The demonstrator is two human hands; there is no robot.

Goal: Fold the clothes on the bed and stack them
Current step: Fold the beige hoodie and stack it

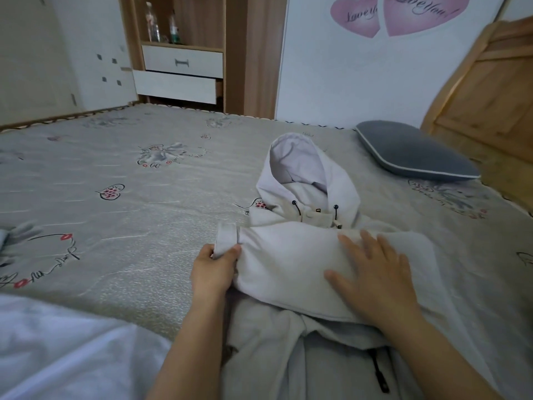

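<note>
Lying hood-first toward 12 o'clock on the bed, the hoodie has one sleeve folded across; the left hand pinches its cuff at 9 o'clock, probably mid-fold, while the right hand presses flat, fingers spread.

head view, close, facing down (bed)

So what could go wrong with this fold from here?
The left hand only pinches the cuff of the sleeve laid across the hoodie; if it slips, the sleeve may spring back. The right hand presses flat, so lifting it could loosen the fold. The hood still lies unfolded, which could leave a lumpy bundle that stacks badly.
</note>
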